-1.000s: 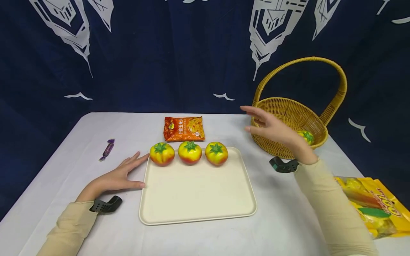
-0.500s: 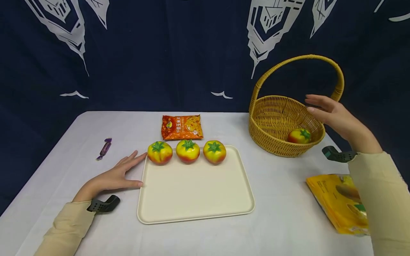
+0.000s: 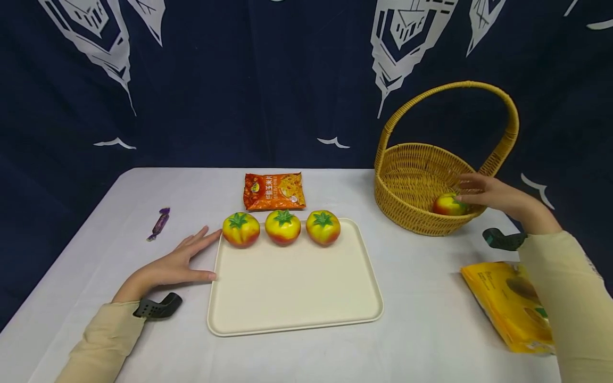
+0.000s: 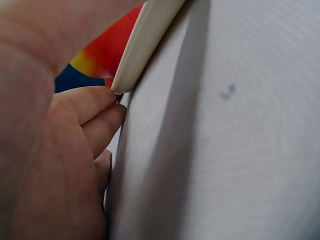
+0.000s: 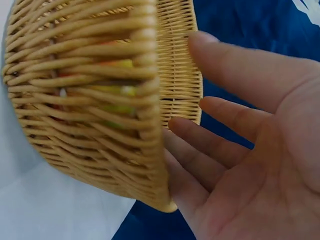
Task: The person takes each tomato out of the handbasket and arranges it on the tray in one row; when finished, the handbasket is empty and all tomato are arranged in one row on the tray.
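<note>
My left hand (image 3: pixel 170 266) lies with its fingers spread at the left edge of a cream tray (image 3: pixel 297 287); in the left wrist view the fingertips touch the tray's rim (image 4: pixel 142 47). Along the tray's back edge sit three yellow-red tomatoes (image 3: pixel 282 227) with green tops. At the right, my right hand (image 3: pixel 510 203) reaches over the near-right rim of a wicker basket (image 3: pixel 407 211). Inside is one tomato (image 3: pixel 445 205), partly covered by the fingers in the head view. The right wrist view shows the fingers apart and loosely bent, holding nothing.
An orange snack packet (image 3: pixel 274 191) lies behind the tray. A purple-wrapped candy (image 3: pixel 158 224) is at the left. On the right, a yellow bag (image 3: pixel 507 308) lies partly under the right forearm. The basket's tall handle (image 3: pixel 460 85) arches over its opening. A dark curtain (image 3: pixel 239 80) hangs behind.
My right hand has swung right from the basket's left side, then dropped over its near-right rim to the tomato inside. The left hand and tray have stayed put.
</note>
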Available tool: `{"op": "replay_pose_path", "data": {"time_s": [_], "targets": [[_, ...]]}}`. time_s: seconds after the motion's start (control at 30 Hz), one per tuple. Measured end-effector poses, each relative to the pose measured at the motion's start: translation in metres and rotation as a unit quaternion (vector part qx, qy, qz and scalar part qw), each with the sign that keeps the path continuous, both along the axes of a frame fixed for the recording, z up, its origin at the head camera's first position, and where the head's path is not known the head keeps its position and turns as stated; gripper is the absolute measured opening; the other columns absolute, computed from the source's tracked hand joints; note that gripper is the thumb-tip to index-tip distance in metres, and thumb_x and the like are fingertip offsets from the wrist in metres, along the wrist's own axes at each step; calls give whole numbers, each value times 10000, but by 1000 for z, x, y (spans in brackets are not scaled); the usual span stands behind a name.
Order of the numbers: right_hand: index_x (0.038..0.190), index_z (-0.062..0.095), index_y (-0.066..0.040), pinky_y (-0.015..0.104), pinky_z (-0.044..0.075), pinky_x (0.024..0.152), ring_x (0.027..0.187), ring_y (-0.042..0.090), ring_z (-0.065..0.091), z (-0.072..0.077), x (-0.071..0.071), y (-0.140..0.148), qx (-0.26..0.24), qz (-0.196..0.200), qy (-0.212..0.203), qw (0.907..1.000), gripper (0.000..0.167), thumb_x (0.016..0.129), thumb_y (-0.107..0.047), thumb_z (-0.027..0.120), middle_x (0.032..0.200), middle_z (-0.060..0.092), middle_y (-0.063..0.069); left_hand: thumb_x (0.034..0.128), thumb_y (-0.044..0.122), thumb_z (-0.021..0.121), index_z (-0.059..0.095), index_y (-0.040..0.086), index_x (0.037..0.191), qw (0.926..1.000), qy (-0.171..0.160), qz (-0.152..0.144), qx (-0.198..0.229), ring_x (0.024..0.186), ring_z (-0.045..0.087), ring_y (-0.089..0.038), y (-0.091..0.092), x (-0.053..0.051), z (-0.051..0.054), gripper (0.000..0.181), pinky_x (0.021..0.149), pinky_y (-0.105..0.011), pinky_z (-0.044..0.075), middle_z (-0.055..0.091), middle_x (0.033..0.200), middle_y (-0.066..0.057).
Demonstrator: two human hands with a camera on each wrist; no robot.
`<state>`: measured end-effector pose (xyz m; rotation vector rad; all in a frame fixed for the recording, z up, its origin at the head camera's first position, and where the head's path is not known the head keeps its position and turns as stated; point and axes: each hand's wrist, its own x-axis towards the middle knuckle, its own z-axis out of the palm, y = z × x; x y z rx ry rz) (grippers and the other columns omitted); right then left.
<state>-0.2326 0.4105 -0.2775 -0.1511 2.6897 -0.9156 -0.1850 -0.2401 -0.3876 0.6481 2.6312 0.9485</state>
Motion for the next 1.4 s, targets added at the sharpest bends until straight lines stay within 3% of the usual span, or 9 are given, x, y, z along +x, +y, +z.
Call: {"op": "replay_pose_path", "data": {"time_s": [0.23,0.53,0.73,1.0,1.17,1.3,1.4], "targets": [[1437,142,89,647,290,947,1242,539,255,-10,-8,-7,218,65,12,9997,718,940,-184,584,1390,236,382,751,421,761,250,187,1495,10000,-10,26,-31,1323,-14,-527,0,-1,-2,932,927,-755,56,20,1516,-257],[1373,293,137,640,283,955,1206,518,308,-14,-14,-15,709,321,131,9969,694,922,-283,611,1343,310,390,753,422,759,245,193,1496,10000,-36,53,-44,1326,-33,-520,-2,-1,-2,932,934,-749,40,2,1521,-244],[1371,337,117,640,282,946,1205,514,307,-17,-20,-22,836,445,193,9953,698,913,-330,615,1338,326,386,746,402,769,243,192,1497,10000,-40,27,-31,1323,-24,-527,-1,-1,0,940,927,-755,54,8,1518,-252],[1393,330,82,499,399,851,1066,380,436,-21,-22,-26,815,528,172,9951,749,891,-386,631,1229,449,287,755,435,753,237,191,1498,9999,-69,40,-61,1329,-38,-514,0,-2,-3,937,946,-740,42,1,1522,-241],[1426,286,46,469,410,854,1041,346,444,-13,-18,-30,560,424,303,9971,730,907,-342,623,1222,449,240,755,448,748,232,197,1499,10000,-42,20,-80,1319,-31,-535,1,-2,-4,940,932,-751,54,1,1520,-248],[1446,278,-23,506,374,911,1082,354,414,3,-13,-40,280,398,494,9976,694,914,-307,621,1270,411,214,748,462,748,231,199,1500,9999,-54,59,-117,1318,-26,-536,1,-2,-5,949,931,-752,58,0,1522,-242],[1460,277,-98,412,387,930,1105,327,406,19,-8,-56,8,429,644,9970,678,913,-299,623,1310,385,170,744,468,749,231,198,1500,9998,-64,96,-148,1322,-25,-530,0,-3,-6,955,933,-751,58,0,1524,-235]]}}
